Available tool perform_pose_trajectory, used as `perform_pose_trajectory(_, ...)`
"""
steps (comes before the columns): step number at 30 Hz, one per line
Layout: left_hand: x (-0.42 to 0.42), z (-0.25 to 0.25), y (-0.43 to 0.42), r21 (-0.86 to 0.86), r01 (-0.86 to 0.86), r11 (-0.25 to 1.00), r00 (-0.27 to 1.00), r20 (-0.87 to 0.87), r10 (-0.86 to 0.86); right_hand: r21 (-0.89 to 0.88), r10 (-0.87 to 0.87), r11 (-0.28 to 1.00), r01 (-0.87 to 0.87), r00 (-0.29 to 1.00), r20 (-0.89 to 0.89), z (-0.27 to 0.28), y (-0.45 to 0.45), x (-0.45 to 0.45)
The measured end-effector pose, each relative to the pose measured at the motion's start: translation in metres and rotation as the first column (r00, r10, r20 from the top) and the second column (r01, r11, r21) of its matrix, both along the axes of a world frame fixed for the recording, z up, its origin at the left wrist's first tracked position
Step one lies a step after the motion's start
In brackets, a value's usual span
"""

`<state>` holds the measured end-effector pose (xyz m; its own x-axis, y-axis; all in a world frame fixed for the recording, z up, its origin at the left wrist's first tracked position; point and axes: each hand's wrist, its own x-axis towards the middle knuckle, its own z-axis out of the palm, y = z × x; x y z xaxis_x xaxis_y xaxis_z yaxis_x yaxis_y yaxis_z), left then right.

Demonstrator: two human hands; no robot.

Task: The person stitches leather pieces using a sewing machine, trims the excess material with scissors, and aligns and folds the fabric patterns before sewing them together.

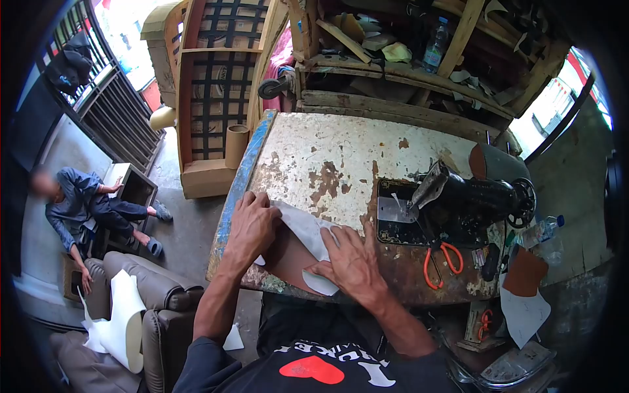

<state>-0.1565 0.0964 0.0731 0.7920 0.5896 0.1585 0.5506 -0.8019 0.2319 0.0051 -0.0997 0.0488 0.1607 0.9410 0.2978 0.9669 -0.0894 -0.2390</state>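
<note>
A brown leather-like piece (288,254) with a whitish underside (303,226) lies at the table's near left edge, partly folded over. My left hand (252,226) is closed on its upper left part, fingers curled and knuckles up. On the right side of the same piece rests my right hand (354,263), fingers spread and flat, thumb reaching toward the turned-up near corner. Both palms hide parts of the material. To the right of my right hand, orange-handled scissors (427,267) lie beside the black sewing machine (468,193).
The table (295,147) has worn white paint. Wooden shelves (406,69) with scraps stand behind it. Plastic bottles (540,230) and a brown swatch (527,267) are at the right. A person (85,196) sits at the left near a grey armchair (154,288).
</note>
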Motion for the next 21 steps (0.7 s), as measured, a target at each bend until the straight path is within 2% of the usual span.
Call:
perform_pose_trajectory(3,0.005,0.023,-0.008,-0.058,0.047,0.997,0.996,0.083,-0.042,-0.034,-0.022,0.999,0.02,0.999,-0.034,0.008,0.005,-0.002)
perform_pose_trajectory(5,0.004,0.038,-0.014,-0.041,0.113,0.993,0.982,0.16,-0.105,-0.016,-0.088,0.996,0.087,0.981,-0.171,0.012,0.01,0.002)
perform_pose_trajectory(6,0.003,0.046,-0.017,-0.077,0.122,0.99,0.984,0.142,-0.11,0.102,-0.059,0.992,0.078,0.983,-0.174,0.01,0.013,0.006)
perform_pose_trajectory(7,0.002,0.046,-0.017,-0.078,0.114,0.99,0.985,0.141,-0.102,0.1,-0.052,0.993,0.07,0.983,-0.175,0.012,0.013,0.013)
perform_pose_trajectory(9,0.0,0.048,-0.015,-0.055,0.153,0.987,0.984,0.106,-0.146,-0.035,-0.054,0.998,0.047,0.965,-0.258,0.025,0.012,0.027)
perform_pose_trajectory(10,0.0,0.05,-0.014,-0.062,0.16,0.985,0.982,0.109,-0.153,-0.035,-0.08,0.997,0.072,0.915,-0.396,0.033,0.012,0.029)
perform_pose_trajectory(11,-0.001,0.052,-0.014,-0.068,0.159,0.985,0.982,0.109,-0.151,-0.041,-0.081,0.997,0.071,0.915,-0.395,0.039,0.01,0.033)
perform_pose_trajectory(13,-0.002,0.055,-0.011,-0.177,0.179,0.968,0.977,0.146,-0.154,-0.096,-0.08,0.995,0.024,0.763,-0.641,0.046,0.006,0.041)
perform_pose_trajectory(17,-0.004,0.066,-0.018,-0.249,0.199,0.948,0.975,0.148,-0.166,-0.046,-0.02,0.999,-0.027,0.605,-0.796,0.046,-0.006,0.045)
perform_pose_trajectory(18,-0.004,0.07,-0.02,-0.23,0.208,0.951,0.978,0.056,-0.2,-0.099,-0.051,0.994,-0.053,0.569,-0.821,0.043,-0.007,0.047)
perform_pose_trajectory(20,-0.005,0.076,-0.027,-0.166,0.28,0.945,0.947,-0.111,-0.3,-0.097,-0.043,0.993,-0.064,0.57,-0.821,0.045,-0.008,0.044)
perform_pose_trajectory(21,-0.003,0.078,-0.037,-0.168,0.281,0.945,0.947,-0.112,-0.302,-0.094,-0.033,0.993,-0.076,0.574,-0.818,0.048,-0.008,0.043)
